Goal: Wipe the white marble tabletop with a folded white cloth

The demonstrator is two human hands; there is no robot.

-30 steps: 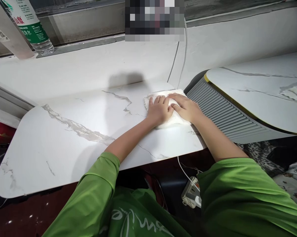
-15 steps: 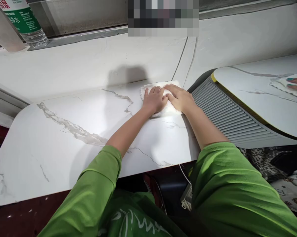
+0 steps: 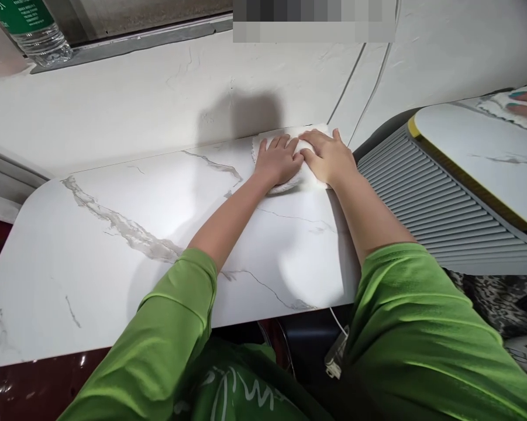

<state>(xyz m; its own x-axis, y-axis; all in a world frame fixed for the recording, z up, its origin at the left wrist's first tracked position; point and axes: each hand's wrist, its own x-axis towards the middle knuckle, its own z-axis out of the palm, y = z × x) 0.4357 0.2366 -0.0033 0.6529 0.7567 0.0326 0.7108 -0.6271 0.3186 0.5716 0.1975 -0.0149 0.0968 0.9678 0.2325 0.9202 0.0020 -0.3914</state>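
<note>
A white folded cloth point(image 3: 312, 130) lies at the far right corner of a white marble-patterned tabletop point(image 3: 114, 245). My left hand point(image 3: 278, 161) presses flat on the cloth's left part, fingers stretched out and together. Beside it, my right hand point(image 3: 330, 156) lies flat on the cloth's right part, its fingers pointing left and touching the left hand. Most of the cloth is hidden under both hands. Both arms wear green sleeves.
A white wall ledge with two thin cables point(image 3: 360, 70) runs behind the table. A water bottle point(image 3: 30, 29) stands at top left. To the right sit a grey ribbed panel point(image 3: 438, 199) and a second marble tabletop point(image 3: 482, 158), where another person's hand point(image 3: 524, 100) rests on a cloth.
Both hands have slid the cloth away from me, up to the table's far edge by the wall. The view has tilted down. The other person's hand came into view at right.
</note>
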